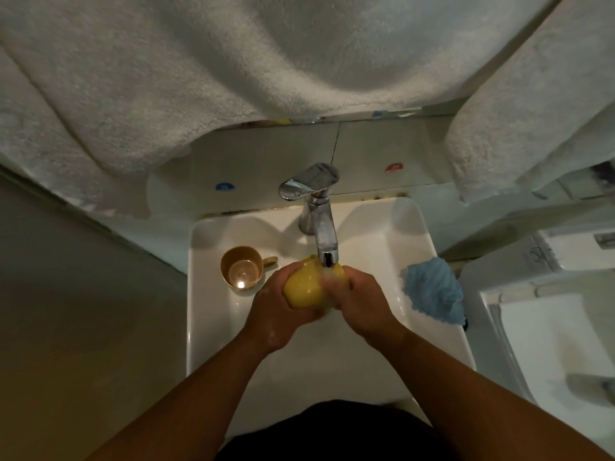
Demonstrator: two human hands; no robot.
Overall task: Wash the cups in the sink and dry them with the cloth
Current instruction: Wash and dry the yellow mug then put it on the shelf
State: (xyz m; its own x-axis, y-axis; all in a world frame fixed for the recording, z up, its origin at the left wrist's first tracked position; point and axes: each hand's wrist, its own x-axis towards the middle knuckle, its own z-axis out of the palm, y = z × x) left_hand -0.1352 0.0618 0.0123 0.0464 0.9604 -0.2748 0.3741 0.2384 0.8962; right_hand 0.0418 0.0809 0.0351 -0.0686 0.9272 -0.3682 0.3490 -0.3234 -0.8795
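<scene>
Glossy yellow cup under chrome tap, left hand and right hand each in closed grip on it, tan cup left of tap, crumpled blue cloth right of tap

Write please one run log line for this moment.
step: rinsing | left hand: holds yellow cup | right hand: on same cup | tap: running | brown cup: waiting in sink | blue cloth: unused

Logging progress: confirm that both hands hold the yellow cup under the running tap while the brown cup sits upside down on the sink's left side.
Not quite. The head view shows the brown cup upright, mouth up. The rest stands: left hand and right hand hold the yellow cup under the tap.
</scene>
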